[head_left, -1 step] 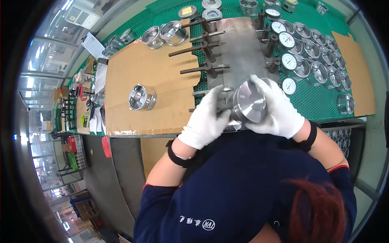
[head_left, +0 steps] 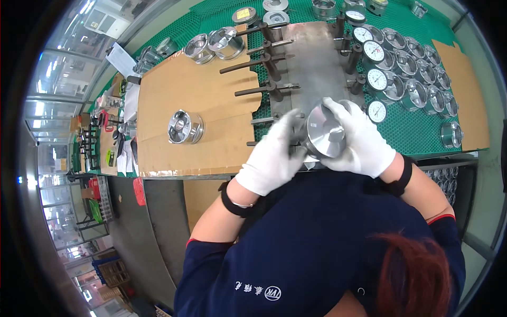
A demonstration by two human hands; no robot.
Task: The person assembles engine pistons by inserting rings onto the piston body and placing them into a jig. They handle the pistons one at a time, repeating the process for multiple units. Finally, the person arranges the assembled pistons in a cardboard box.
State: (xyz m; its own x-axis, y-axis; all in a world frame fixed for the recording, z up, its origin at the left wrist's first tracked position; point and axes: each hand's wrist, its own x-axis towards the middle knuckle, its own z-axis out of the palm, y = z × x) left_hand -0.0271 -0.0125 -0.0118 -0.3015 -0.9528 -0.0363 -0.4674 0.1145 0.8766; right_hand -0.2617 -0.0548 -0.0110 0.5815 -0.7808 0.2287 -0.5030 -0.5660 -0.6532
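A metal piston (head_left: 325,132) is held over the front edge of the bench, its bright round crown facing up and toward me. My right hand (head_left: 364,140), in a white glove, is closed around its right side. On the other side, my left hand (head_left: 272,156), also gloved, is close against the piston's skirt. Motion smears its fingers, so I cannot tell whether they grip. Just beyond is a steel plate (head_left: 311,68) flanked by dark posts with rods, with several dial gauges (head_left: 377,79) along its right.
One piston (head_left: 185,127) stands on the cardboard sheet (head_left: 222,105) at left, with two more (head_left: 226,43) at its far edge. Several pistons (head_left: 414,94) stand in rows on the green mat (head_left: 417,134) at right. Papers and tools lie far left.
The piston has tilted slightly in my right hand, its crown shifting a little to the left. My left hand's fingers have moved a little and are more blurred.
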